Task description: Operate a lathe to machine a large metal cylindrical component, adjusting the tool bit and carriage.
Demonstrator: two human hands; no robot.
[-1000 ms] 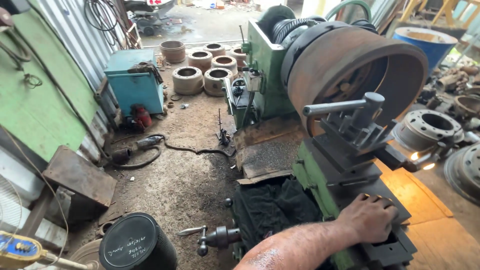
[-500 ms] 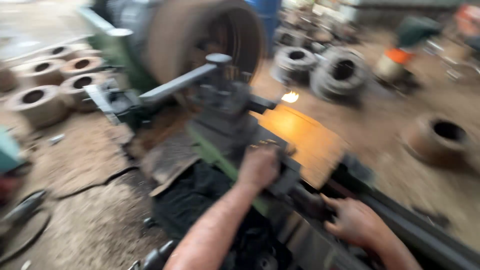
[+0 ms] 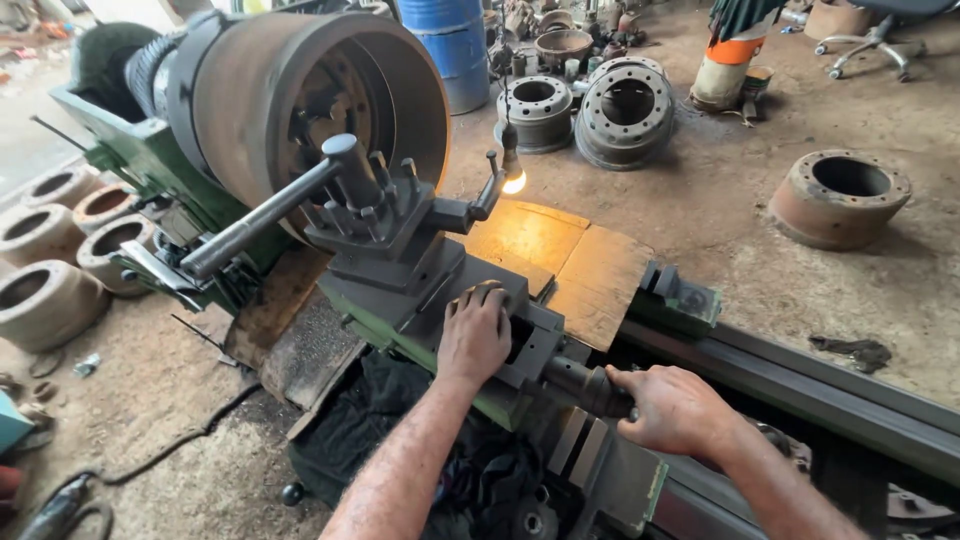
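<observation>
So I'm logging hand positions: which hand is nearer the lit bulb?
Left. The left hand rests on the lathe's slide, just below the lit bulb; the right hand grips the crank handle, farther away.

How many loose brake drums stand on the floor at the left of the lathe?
4 show: one at the top, one below it, one beside, one nearest. More may be hidden behind the lathe.

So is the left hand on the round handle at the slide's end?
No, the left hand rests flat on the slide; the right hand grips that handle.
</observation>
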